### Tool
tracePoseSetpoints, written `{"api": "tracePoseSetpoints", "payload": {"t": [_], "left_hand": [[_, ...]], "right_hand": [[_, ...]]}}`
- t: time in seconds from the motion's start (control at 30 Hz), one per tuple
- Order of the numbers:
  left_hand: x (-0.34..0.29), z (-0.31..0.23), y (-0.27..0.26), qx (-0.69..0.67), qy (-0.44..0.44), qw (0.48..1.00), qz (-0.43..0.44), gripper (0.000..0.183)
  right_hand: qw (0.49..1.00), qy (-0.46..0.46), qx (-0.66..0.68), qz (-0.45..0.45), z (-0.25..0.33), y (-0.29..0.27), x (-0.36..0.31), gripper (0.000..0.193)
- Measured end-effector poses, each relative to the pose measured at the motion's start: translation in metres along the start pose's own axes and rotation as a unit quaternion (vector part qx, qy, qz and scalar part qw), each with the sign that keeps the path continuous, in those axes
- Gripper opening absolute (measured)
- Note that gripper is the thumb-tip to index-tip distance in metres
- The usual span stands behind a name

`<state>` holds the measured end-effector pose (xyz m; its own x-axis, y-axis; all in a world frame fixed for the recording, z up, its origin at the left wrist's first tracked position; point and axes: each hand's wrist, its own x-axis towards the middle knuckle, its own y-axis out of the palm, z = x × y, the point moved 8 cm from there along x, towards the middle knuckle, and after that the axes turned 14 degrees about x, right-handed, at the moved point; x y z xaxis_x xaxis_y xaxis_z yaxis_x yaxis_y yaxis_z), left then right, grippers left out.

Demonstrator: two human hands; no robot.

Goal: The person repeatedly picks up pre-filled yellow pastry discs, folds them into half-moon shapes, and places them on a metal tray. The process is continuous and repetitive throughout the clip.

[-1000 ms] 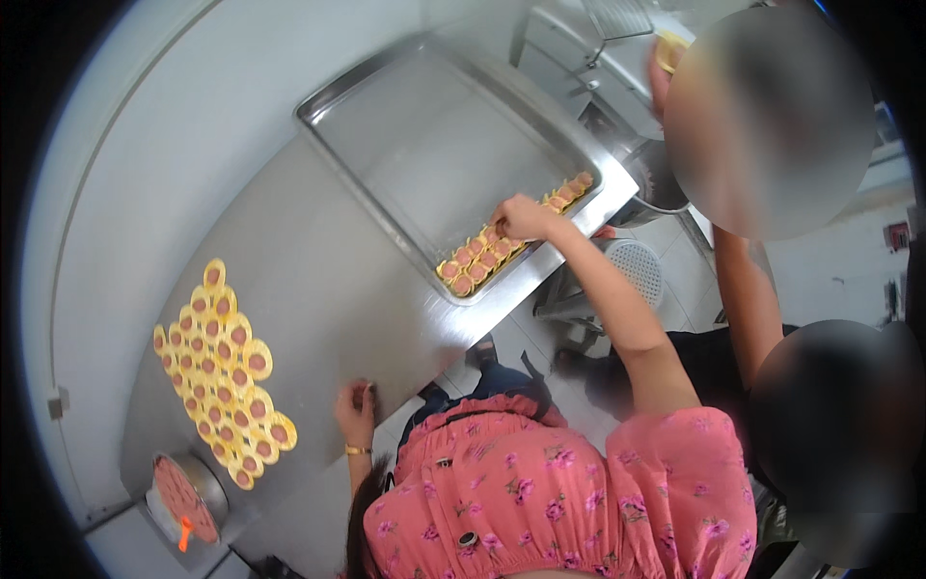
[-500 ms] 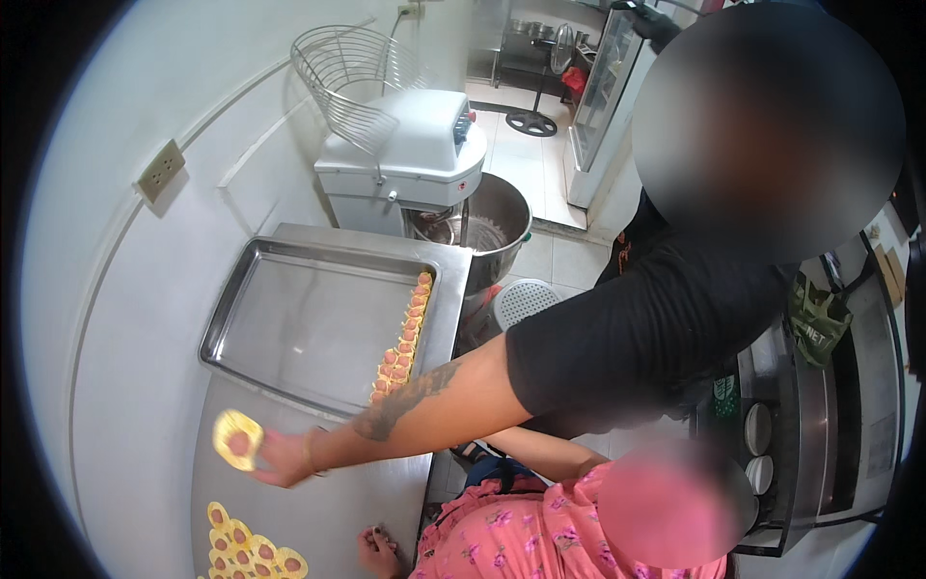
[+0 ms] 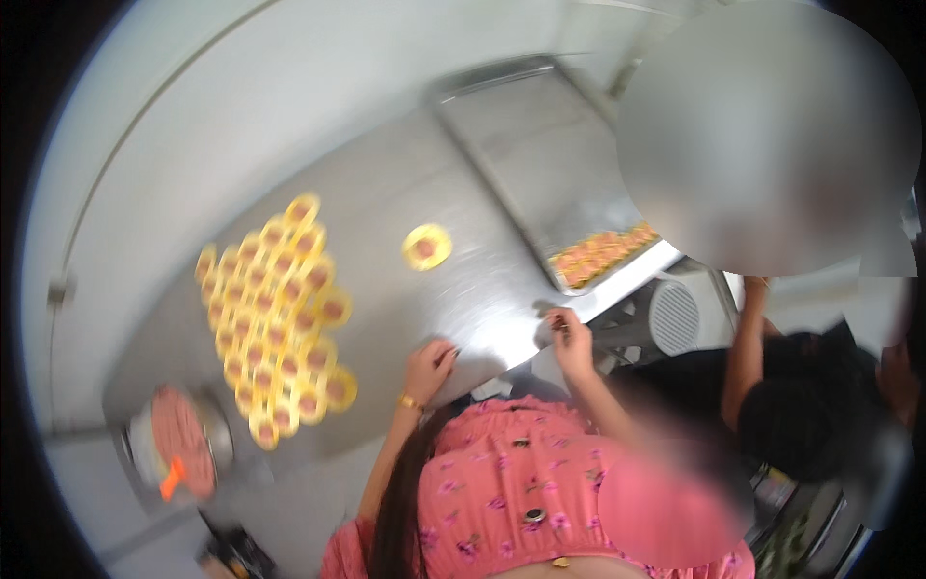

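Observation:
My left hand [image 3: 429, 371] rests at the near edge of the steel table [image 3: 376, 183], its fingers curled in with nothing visible in them. Farther right, my right hand [image 3: 570, 344] hovers by the same edge, also curled, dark-nailed and slightly blurred; I see nothing held in it. A single yellow dough round [image 3: 426, 247] with a pink meat filling lies beyond my hands, touching neither. To the left spreads a block of several overlapping filled rounds [image 3: 278, 318]. A metal tray [image 3: 540, 135] at the far right holds packed rows of filled dumplings [image 3: 600, 257] along its near end.
A metal bowl [image 3: 220, 434] of pink ground meat [image 3: 183, 439] stands at the table's left end, with an orange-handled tool [image 3: 172, 479] in it. A co-worker in black [image 3: 791, 415] stands at the right, beside a perforated pale stool [image 3: 675, 317].
My view has swung left. The co-worker's arm, which reached across the table holding a filled dough round, has withdrawn to the right. One round now lies alone on the table.

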<state>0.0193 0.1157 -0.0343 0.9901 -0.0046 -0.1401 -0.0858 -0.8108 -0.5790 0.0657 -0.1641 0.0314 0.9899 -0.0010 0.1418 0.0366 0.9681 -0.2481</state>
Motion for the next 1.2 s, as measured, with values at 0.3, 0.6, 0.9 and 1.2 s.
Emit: {"api": "tracePoseSetpoints", "payload": {"t": [0.3,0.6,0.9,1.2], "left_hand": [[-0.027,0.016,-0.022,-0.079,-0.072,0.994,-0.034,0.009],[0.012,0.013,-0.048,0.100,-0.113,0.975,-0.161,0.019],[0.121,-0.010,-0.073,0.195,-0.225,0.931,-0.212,0.022],[0.139,0.002,-0.074,0.174,-0.184,0.936,-0.243,0.017]], "right_hand": [[0.989,-0.036,0.036,0.138,0.010,0.079,0.032,0.028],[0.982,0.012,0.061,0.180,-0.004,0.128,0.095,0.026],[0.970,0.068,0.125,0.195,-0.038,0.103,0.076,0.025],[0.974,0.019,0.056,0.221,-0.010,0.070,0.067,0.027]]}}
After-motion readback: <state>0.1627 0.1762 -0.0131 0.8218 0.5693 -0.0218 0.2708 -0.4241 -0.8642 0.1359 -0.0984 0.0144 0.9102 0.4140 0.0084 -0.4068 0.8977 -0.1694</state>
